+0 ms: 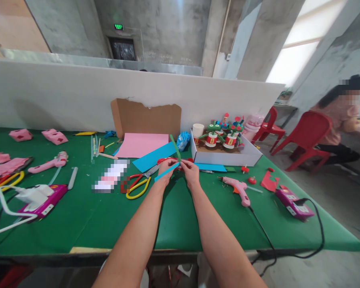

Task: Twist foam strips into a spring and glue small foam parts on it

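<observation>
Over the middle of the green table, my left hand [167, 169] and my right hand [189, 171] meet with their fingertips close together. Between them they pinch paper strips: a green strip [175, 147] points up and away, and a blue strip [166, 172] slants down to the left across my left hand. Where the strips meet is partly hidden by the fingers. Scissors with red and yellow handles [138, 188] lie just left of my left hand. Behind the hands rest a wide blue paper strip [154, 157] and a pink sheet [144, 145].
A white box [228, 159] holds several small figures. To the right lie a pink glue gun [239, 189], red pieces and a purple power strip [294, 205]. On the left are another glue gun [49, 162] and pink shapes. A person [333, 116] sits far right.
</observation>
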The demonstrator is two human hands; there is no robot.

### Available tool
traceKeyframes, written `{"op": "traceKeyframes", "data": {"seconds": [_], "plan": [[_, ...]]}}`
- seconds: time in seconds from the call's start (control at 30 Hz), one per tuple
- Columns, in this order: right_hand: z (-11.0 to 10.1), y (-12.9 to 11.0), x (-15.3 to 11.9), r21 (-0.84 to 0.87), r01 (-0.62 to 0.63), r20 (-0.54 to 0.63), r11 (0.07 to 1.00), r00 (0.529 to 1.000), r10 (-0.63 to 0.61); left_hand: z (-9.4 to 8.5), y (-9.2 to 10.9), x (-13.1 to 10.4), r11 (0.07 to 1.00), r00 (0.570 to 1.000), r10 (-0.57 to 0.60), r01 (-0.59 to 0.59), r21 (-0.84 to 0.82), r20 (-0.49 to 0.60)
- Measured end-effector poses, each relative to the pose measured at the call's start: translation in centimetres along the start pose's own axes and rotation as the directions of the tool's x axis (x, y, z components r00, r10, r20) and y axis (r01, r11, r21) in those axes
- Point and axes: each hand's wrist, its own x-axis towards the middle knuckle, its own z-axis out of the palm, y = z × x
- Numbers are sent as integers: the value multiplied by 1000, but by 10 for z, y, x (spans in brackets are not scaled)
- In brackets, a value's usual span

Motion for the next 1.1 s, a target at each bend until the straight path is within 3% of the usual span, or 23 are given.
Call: {"op": "traceKeyframes", "data": {"seconds": [0.1, 0.27, 0.43, 0.57, 0.87, 1.1], "plan": [[0, 0, 0, 36, 6, -25, 999, 1000, -5, 1, 0, 0, 1000, 999, 11, -12, -21, -31], [-1, 0, 1, 104, -33, -32, 994, 999, 37, 3, 2, -1, 997, 999, -28, 32, -73, 45], [-1, 2, 0, 118, -93, 47, 989, 995, 88, 0, 1, -1, 999, 999, 6, -8, -45, -49], [-1, 1, -1, 124, -116, 66, 985, 992, 109, -1, 1, -1, 1000, 998, 26, -26, 8, -55], [1, 1, 0, 62, -30, 14, 998, 999, 29, 0, 2, -1, 1000, 999, 23, -23, -9, -31], [4, 1, -1, 32, 15, 22, 999, 1000, -16, 2, 3, -2, 992, 998, -47, 42, -120, -39]]}}
